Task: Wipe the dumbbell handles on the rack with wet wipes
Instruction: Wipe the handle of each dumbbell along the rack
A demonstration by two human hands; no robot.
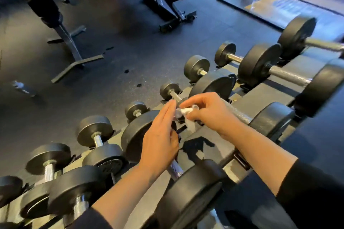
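Above the rack (208,139), the right hand (210,111) pinches a limp, light wet wipe (188,117); the left hand (160,135) touches it, grip loose. It probably needs wrapping around the knurled dumbbell handle (236,111) just beside.

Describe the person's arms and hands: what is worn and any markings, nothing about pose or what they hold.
Both hands, left hand and right hand, are bare: no gloves, rings or watch show. Dark long sleeves are pushed up, the left sleeve and right sleeve leaving the forearms uncovered. A faint dark mark shows near the left wrist.
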